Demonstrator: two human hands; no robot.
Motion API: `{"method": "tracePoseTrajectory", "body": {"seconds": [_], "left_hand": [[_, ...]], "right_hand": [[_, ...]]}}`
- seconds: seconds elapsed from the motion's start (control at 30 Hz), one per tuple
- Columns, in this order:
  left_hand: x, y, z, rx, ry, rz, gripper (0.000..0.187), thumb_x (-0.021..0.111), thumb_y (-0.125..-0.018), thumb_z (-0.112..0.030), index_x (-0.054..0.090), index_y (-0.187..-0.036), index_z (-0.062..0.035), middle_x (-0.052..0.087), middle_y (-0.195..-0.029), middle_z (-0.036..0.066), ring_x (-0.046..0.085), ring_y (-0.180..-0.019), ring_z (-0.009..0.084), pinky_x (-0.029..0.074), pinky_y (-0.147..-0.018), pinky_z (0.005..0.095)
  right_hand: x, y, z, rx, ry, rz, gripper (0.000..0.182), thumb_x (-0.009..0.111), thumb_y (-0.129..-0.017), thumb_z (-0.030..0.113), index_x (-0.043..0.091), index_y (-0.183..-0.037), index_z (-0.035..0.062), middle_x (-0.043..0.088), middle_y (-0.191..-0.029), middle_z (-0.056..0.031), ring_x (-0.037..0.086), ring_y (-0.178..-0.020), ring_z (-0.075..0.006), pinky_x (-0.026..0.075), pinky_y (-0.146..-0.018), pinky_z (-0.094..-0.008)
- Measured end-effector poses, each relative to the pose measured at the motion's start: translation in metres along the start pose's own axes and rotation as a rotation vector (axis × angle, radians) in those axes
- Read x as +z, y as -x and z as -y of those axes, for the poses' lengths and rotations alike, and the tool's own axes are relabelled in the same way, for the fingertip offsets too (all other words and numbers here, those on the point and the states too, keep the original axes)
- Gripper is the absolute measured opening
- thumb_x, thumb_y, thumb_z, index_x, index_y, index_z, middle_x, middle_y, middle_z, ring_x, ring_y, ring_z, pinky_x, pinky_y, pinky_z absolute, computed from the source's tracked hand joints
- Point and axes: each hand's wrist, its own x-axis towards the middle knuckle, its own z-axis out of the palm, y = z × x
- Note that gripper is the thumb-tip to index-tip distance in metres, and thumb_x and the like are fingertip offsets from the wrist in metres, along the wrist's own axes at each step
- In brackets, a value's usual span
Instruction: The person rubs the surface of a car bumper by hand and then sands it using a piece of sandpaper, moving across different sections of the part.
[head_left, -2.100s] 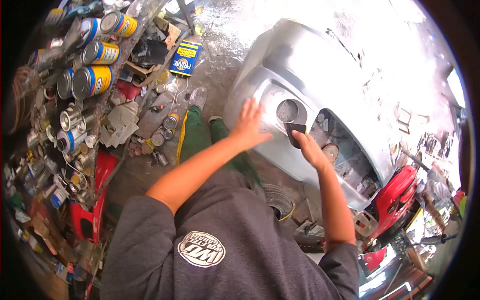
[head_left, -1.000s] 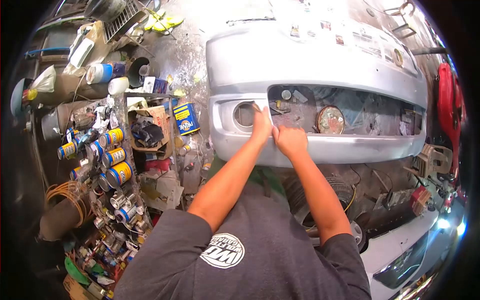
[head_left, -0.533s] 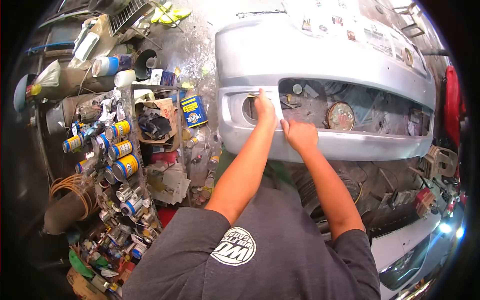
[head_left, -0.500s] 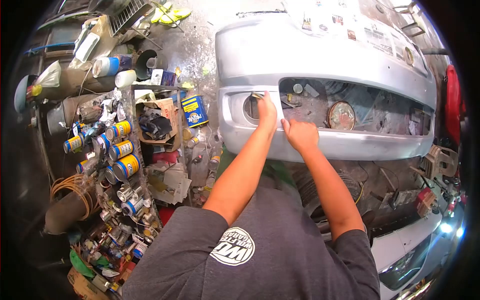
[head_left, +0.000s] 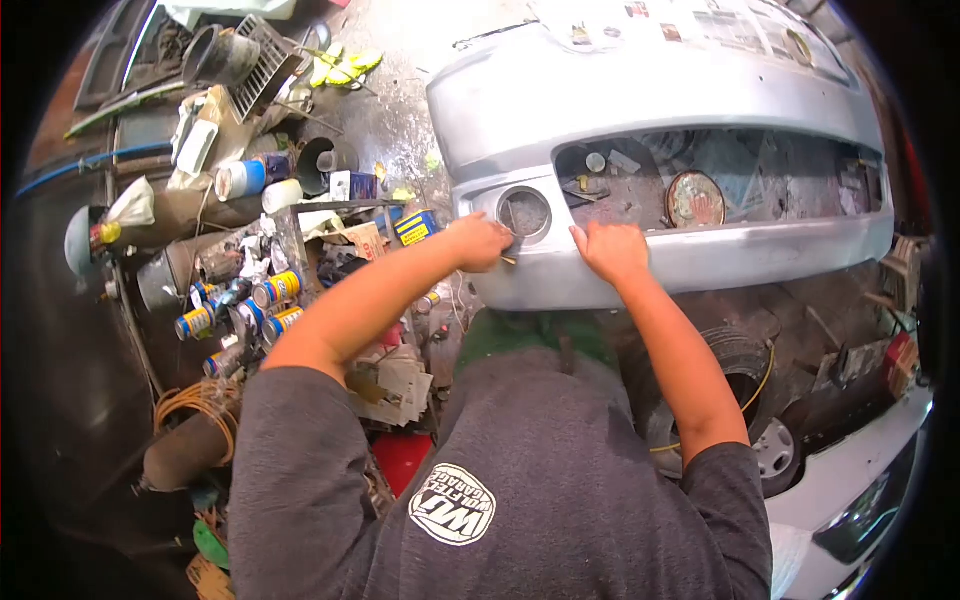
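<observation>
A silver-grey car bumper (head_left: 700,255) spreads out in front of me, with a round fog-lamp opening (head_left: 547,232) near its left end and a wide grille opening beside it. At the left of the round opening, my left hand (head_left: 482,243) is closed against the bumper's corner. A small tan edge of what looks like folded sandpaper (head_left: 509,260) pokes out under its fingers. My right hand (head_left: 615,250) grips the lower edge of the grille opening, thumb pointing up and fingers bent over the edge; its fingertips are partly hidden.
Paint cans (head_left: 278,290) and a blue-and-yellow tin (head_left: 415,228) crowd the left side. A round rusty lid (head_left: 695,200) lies on the floor inside the grille opening. A tyre (head_left: 735,365) and a white car panel (head_left: 850,455) are at the lower right.
My left hand has moved left and down, from the bar between the two openings to the far side of the round opening. My right hand keeps its hold. The view has shifted slightly.
</observation>
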Motion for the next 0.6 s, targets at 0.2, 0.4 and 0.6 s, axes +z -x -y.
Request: {"method": "tracePoseTrajectory", "body": {"seconds": [0.2, 0.4, 0.6], "left_hand": [[-0.012, 0.001, 0.04, 0.122, -0.414, -0.029, 0.06, 0.049, -0.097, -0.022, 0.046, -0.156, -0.0074, 0.041, -0.165, 0.007, 0.034, -0.154, 0.0241, 0.02, -0.128, 0.0508], [0.054, -0.001, -0.027, -0.052, 0.835, -0.388, 0.065, 0.054, -0.092, -0.01, 0.04, -0.154, 0.0019, 0.045, -0.157, 0.023, 0.038, -0.148, 0.0404, 0.032, -0.123, 0.0465], [0.095, 0.008, -0.059, 0.156, 0.687, -0.773, 0.081, 0.057, -0.083, 0.005, 0.031, -0.16, -0.0012, 0.043, -0.158, 0.024, 0.037, -0.15, 0.0389, 0.029, -0.125, 0.0467]], "right_hand": [[0.006, 0.002, -0.002, 0.019, -0.039, -0.092, 0.055, 0.051, -0.101, 0.055, 0.074, -0.084, 0.008, 0.073, -0.071, -0.0155, 0.073, -0.068, -0.033, 0.055, -0.076, -0.0496], [0.013, 0.003, -0.003, 0.036, -0.062, -0.137, 0.047, 0.056, -0.099, 0.052, 0.073, -0.086, 0.0097, 0.073, -0.071, -0.0133, 0.072, -0.068, -0.0318, 0.054, -0.081, -0.049], [0.022, 0.004, 0.015, 0.05, -0.004, -0.499, 0.035, 0.061, -0.098, 0.043, 0.07, -0.088, 0.0107, 0.072, -0.086, -0.0073, 0.069, -0.087, -0.0262, 0.048, -0.091, -0.0444]]}}
